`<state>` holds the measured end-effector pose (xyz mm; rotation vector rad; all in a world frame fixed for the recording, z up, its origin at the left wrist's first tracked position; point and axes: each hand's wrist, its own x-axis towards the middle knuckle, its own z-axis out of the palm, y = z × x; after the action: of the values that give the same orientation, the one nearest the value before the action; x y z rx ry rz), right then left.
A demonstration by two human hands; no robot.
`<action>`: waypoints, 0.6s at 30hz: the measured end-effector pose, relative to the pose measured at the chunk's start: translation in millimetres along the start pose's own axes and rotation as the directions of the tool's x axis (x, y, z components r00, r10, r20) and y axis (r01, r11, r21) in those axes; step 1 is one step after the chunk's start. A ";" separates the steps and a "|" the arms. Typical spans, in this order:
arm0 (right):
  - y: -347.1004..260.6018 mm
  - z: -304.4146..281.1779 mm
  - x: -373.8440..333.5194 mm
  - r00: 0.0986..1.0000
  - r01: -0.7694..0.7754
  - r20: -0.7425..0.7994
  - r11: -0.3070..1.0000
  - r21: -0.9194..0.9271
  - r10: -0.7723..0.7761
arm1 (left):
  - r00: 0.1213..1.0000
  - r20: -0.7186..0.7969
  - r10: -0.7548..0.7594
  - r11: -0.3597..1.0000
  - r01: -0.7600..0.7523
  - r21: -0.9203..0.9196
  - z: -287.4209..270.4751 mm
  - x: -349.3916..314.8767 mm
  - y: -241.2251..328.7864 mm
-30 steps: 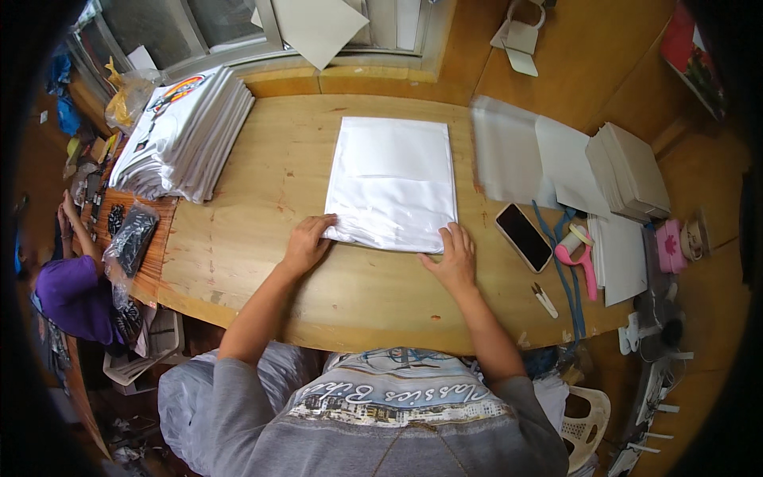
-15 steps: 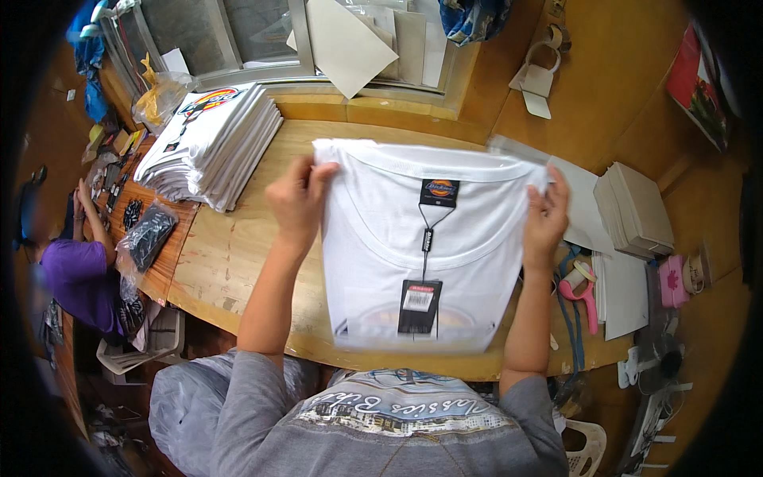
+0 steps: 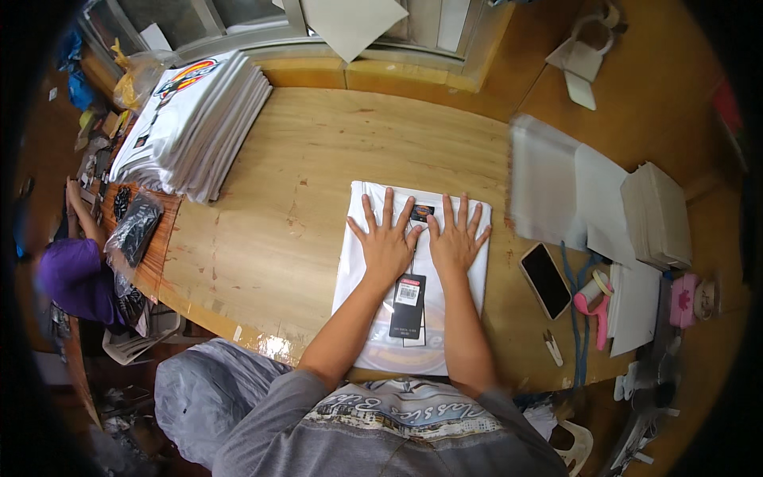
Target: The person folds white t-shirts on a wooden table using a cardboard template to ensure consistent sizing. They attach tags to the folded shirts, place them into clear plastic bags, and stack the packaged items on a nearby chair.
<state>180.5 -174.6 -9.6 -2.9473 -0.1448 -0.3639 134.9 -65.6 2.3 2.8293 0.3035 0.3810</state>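
Note:
A folded white T-shirt (image 3: 362, 310) lies flat on the wooden table (image 3: 278, 171), its neck end away from me. My left hand (image 3: 386, 245) presses flat on the upper part of the shirt, fingers spread. Beside it my right hand (image 3: 456, 245) lies flat in the same way, fingers apart, the thumbs almost meeting. Between the hands shows the dark neck label (image 3: 422, 213). A black hang tag (image 3: 407, 306) with a white and red sticker rests on the shirt between my forearms.
At the left stands a tall stack of folded white T-shirts (image 3: 195, 119). To the right lie clear plastic bags (image 3: 544, 179), a phone (image 3: 545, 280), small snips (image 3: 553, 348), a pink tape dispenser (image 3: 598, 306) and a stack of card sheets (image 3: 656, 215). A co-worker in purple (image 3: 75, 270) sits at the far left.
The T-shirt, held up by its shoulder corners before, is now down on the table. My hands have let go of the corners and lie flat on it. The phone and snips have come into sight.

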 end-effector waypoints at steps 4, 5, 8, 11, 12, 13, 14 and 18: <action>-7.7 -9.3 -5.8 0.999 0.005 0.049 1.000 0.008 -0.005 | 0.999 0.044 -0.028 0.998 0.026 0.059 -5.1 -2.3 -1.5; -8.5 -9.0 -6.2 0.999 0.010 0.047 1.000 0.011 -0.011 | 0.997 0.059 -0.040 0.997 0.036 0.070 -4.5 -0.8 -2.2; -11.1 -6.0 -4.6 0.997 0.009 0.070 1.000 0.018 -0.011 | 0.995 0.090 -0.037 0.992 0.026 0.122 -0.5 -0.8 -5.4; -13.5 -3.0 -0.4 0.999 0.009 0.052 1.000 0.025 -0.011 | 0.997 0.074 -0.004 0.987 -0.008 0.159 2.6 5.0 -9.8; -12.7 -0.2 0.7 1.000 0.007 0.030 1.000 0.022 -0.008 | 0.998 0.059 0.018 0.986 -0.028 0.165 4.1 5.3 -11.2; -9.4 1.6 3.3 0.999 0.017 0.038 1.000 -0.003 -0.017 | 0.996 0.084 0.031 0.985 -0.045 0.168 7.0 7.7 -12.4; -2.8 -1.1 4.8 0.999 0.025 0.035 1.000 0.007 -0.025 | 0.989 0.141 0.036 0.991 -0.053 0.120 3.0 11.9 -10.9; 45.3 -19.2 -21.8 0.939 -0.296 -0.157 0.951 0.093 0.307 | 0.993 0.106 -0.057 0.961 0.083 -0.263 -4.2 11.5 -49.4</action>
<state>160.2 -224.1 -3.6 -2.7927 0.3080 -0.5472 136.2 -15.3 -5.6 2.5545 0.3064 0.2463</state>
